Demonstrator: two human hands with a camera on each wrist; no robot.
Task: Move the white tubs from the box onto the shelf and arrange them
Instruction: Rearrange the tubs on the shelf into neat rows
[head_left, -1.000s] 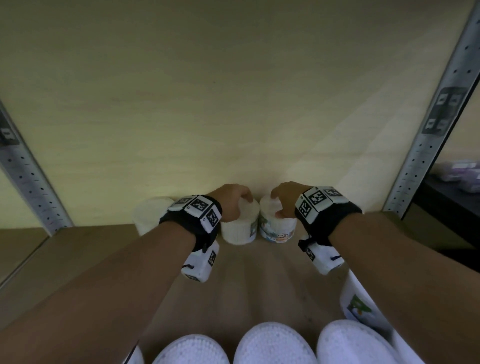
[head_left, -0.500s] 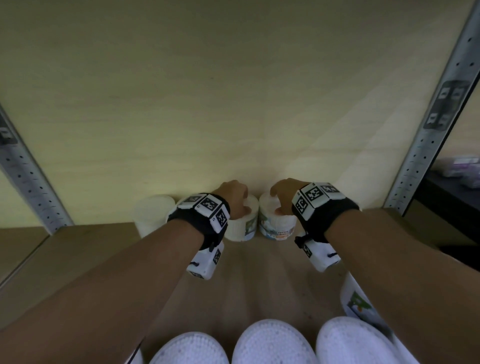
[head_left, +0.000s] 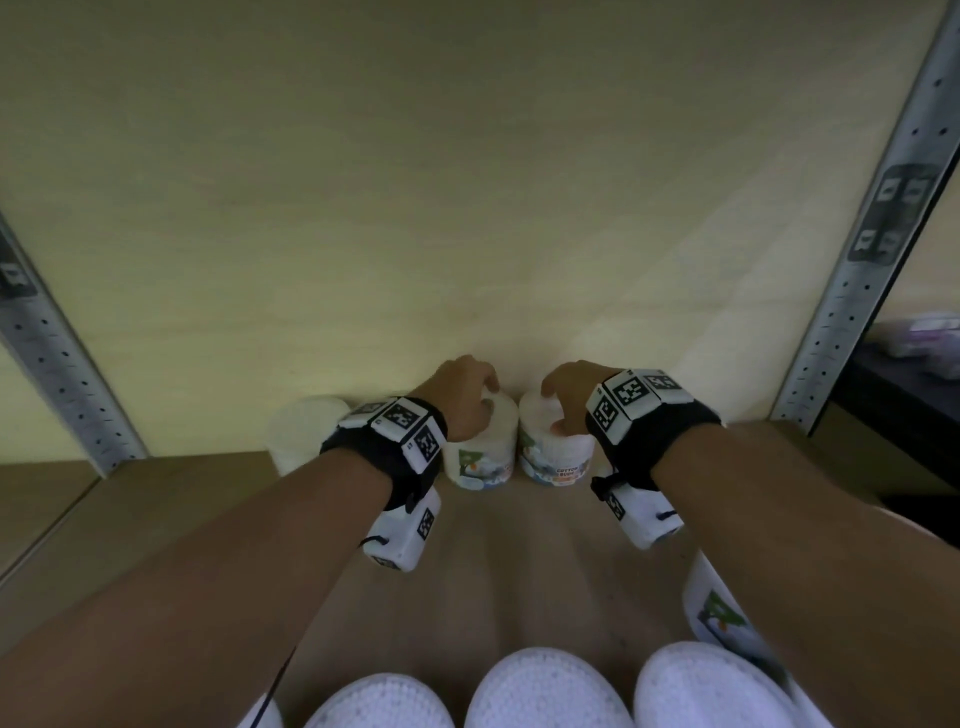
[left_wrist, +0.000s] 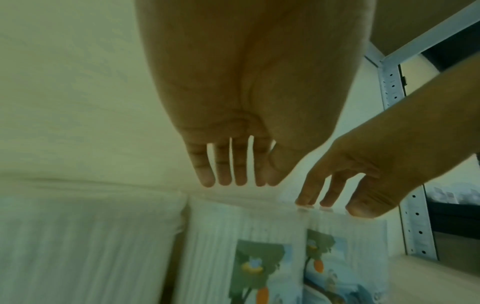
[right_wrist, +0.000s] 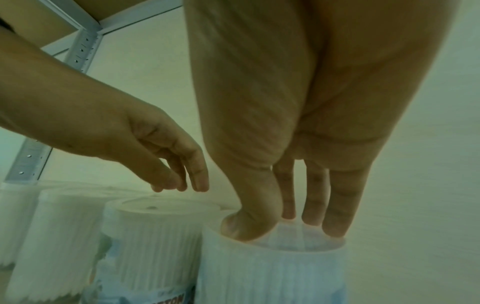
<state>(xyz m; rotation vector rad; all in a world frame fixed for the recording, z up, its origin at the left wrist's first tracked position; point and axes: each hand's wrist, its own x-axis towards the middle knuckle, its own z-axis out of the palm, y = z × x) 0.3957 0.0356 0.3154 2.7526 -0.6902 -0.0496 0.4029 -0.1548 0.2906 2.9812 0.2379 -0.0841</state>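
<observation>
Both hands reach to the back of the wooden shelf (head_left: 545, 545), each over one tub. From the head view, the left hand (head_left: 462, 397) sits above the white ribbed plastic tub with a picture label (head_left: 480, 447), and the right hand (head_left: 571, 395) rests on the neighbouring white tub marked "cotton buds" (head_left: 553, 449); the two tubs stand just beside each other against the pale back wall (head_left: 467, 208). Left of the left hand stands a third plain white tub (head_left: 301, 431), and nearer the person lie the white lids of more tubs (head_left: 540, 691).

From the left wrist view, the left hand's fingers (left_wrist: 223, 172) hang straight and relaxed, apart from the lid below, gripping nothing.

From the right wrist view, the right hand's thumb and fingertips (right_wrist: 335, 222) press down on the tub's lid (right_wrist: 272, 248), fairly straight, not wrapped around it
</observation>
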